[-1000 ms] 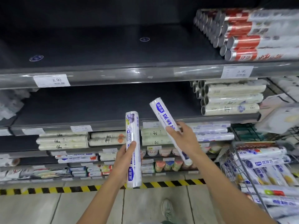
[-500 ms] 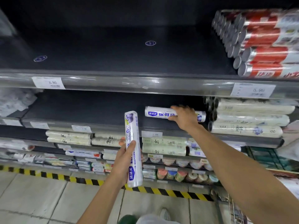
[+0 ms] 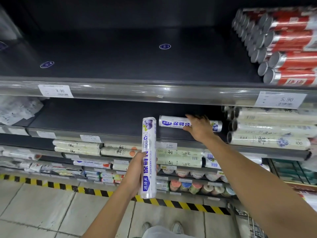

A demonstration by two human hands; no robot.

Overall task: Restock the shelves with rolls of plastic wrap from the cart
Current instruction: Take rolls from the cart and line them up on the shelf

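A person's shoes (image 3: 177, 226) stand on the tiled floor, with a corner of the wire cart (image 3: 248, 224) just to the right. Beyond them a yellow-and-black tape (image 3: 96, 192) runs along the foot of the shelving.

The left hand (image 3: 135, 170) grips the lower half of an upright roll (image 3: 148, 148), its fingers wrapped behind the roll and its thumb in front. The roll is in the air in front of the shelves.

Farther in, the right hand (image 3: 199, 127) reaches onto the middle shelf (image 3: 103, 121) and holds a flat roll (image 3: 173, 123), fingers over the top and thumb at the front. This roll lies sideways on the shelf, just left of a stack of pale rolls (image 3: 271, 140).

On the top shelf (image 3: 120, 66), red rolls (image 3: 291, 43) are stacked at the far right, and a price tag (image 3: 55, 91) sits on its rim.
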